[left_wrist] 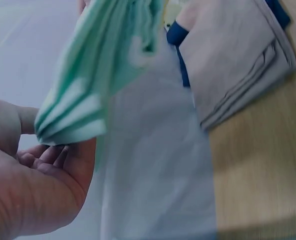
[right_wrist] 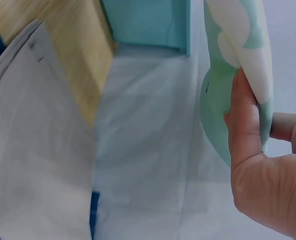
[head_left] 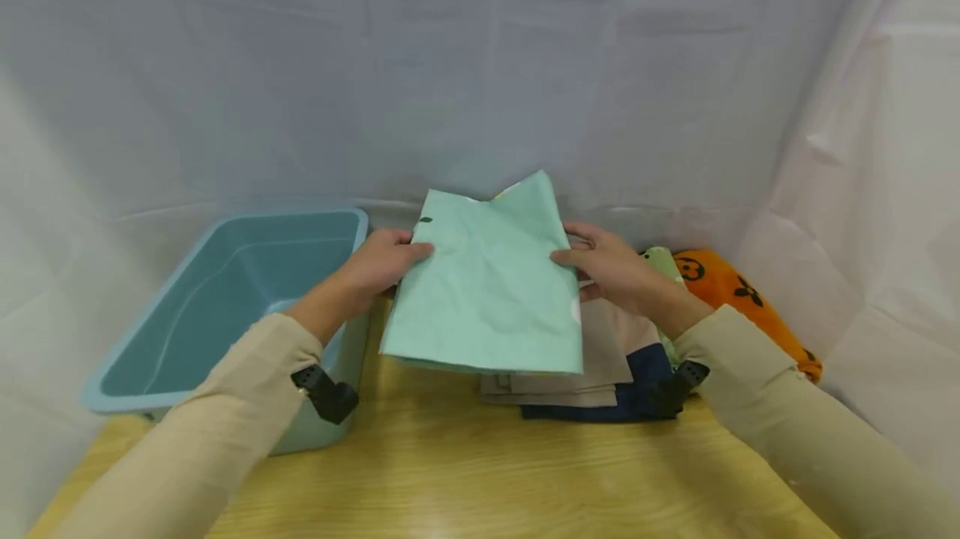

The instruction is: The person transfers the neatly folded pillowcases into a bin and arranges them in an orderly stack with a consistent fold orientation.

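A folded mint-green cloth (head_left: 487, 281) with white patches is held up in front of me, above the table. My left hand (head_left: 386, 260) pinches its left edge, thumb on the near face and fingers behind. At the opposite edge my right hand (head_left: 611, 268) pinches it the same way. Stacked layers of the folded cloth (left_wrist: 80, 110) show in the left wrist view, gathered between thumb and fingers. In the right wrist view, the right hand (right_wrist: 267, 165) has its fingers along the patterned side. Behind and below lies a folded beige-grey cloth (head_left: 600, 356), partly hidden.
A blue plastic tub (head_left: 348, 389) stands on the wooden table (head_left: 450, 472) at the left. Under the beige-grey cloth lies a navy cloth (head_left: 648, 372). An orange cloth with black motifs (head_left: 738, 297) and a light green one (head_left: 662, 261) lie at the right. White sheeting (head_left: 480, 64) surrounds the table.
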`<state>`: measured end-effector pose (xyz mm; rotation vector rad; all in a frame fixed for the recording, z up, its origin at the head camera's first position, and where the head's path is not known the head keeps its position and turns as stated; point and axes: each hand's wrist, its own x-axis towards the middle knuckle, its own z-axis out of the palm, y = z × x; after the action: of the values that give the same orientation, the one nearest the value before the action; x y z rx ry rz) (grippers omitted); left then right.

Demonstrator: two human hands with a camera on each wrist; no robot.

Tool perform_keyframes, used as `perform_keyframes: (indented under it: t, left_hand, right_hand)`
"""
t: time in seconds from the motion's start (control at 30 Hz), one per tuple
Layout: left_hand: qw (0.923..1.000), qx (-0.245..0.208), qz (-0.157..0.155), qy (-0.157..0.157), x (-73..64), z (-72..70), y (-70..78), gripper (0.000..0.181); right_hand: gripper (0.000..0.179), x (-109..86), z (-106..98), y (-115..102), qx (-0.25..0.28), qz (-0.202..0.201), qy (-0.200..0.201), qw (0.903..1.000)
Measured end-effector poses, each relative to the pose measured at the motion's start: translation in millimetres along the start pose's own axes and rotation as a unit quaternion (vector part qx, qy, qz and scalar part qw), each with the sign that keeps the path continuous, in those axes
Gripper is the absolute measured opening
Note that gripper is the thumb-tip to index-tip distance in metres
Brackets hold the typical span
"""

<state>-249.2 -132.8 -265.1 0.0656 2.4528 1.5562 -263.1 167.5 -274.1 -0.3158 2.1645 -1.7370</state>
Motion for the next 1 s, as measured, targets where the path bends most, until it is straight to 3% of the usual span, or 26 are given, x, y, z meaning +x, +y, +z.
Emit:
perform_keyframes:
  t: [0.17,0.47,0.83,1.0]
  left_hand:
    - [0.9999,0.001,0.006,-0.009,-14.3,-26.1,-0.2,0.046]
    - [0.9996,0.009,-0.012,0.022,-30.9,-63.5,-6.1,0.058]
    - [0.9987,0.042,-0.016,0.023,-45.4,-115.3,-29.7,0.064]
    - [0.9982,0.056,-0.021,0.009,-46.9,-136.2,-40.1,0.062]
  right_hand:
    - [0.059,8.7,18.1,-12.4,0.011,-0.008,-0.006,0.9999]
    - [0.058,22.8,53.9,-29.5,0.033,-0.033,-0.014,0.9988]
    - [0.055,43.2,106.4,-41.6,0.090,-0.049,-0.034,0.9942]
    - [0.054,52.4,129.9,-41.1,0.098,-0.053,-0.025,0.9935]
